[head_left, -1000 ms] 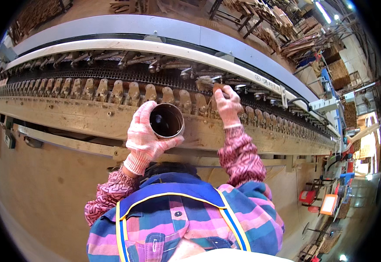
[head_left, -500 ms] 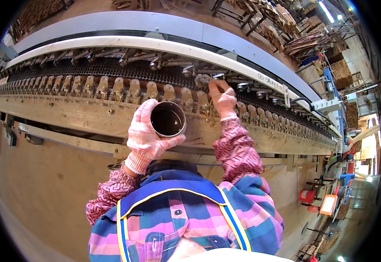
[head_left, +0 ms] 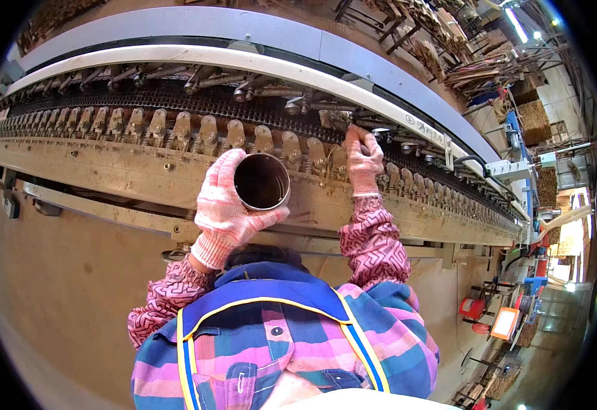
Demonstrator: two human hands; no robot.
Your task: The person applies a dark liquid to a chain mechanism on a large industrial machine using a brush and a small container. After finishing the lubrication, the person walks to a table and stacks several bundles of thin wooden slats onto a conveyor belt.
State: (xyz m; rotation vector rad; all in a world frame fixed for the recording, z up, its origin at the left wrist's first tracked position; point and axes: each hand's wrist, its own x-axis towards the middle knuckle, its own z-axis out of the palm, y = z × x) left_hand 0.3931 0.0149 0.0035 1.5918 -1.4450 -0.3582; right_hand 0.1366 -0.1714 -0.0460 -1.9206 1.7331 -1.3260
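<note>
My left hand (head_left: 222, 205), in a pale pink knit glove, is wrapped round an open metal can (head_left: 263, 182). The can's mouth faces up, and its inside looks dark and brownish; I cannot tell how full it is. My gloved right hand (head_left: 364, 160) reaches over the near rail, fingers pinched together at the dark chain track. A greyish, fuzzy bit (head_left: 334, 120) shows just left of those fingertips, but whether they grip it is unclear. Beside both hands runs a row of upright, rounded metal tabs (head_left: 263, 139) with springs.
A long machine bed with a dusty front beam (head_left: 141, 179) crosses in front of me. Slanted metal rods (head_left: 220, 83) line the far side below a white rail (head_left: 298, 73). Stacked wood (head_left: 428, 58) stands beyond. On the right are an orange-framed panel (head_left: 505, 322) and blue machine parts.
My right hand has moved a little to the right along the chain track, its fingers now pointing more upward. My left hand still holds the can in nearly the same place.
</note>
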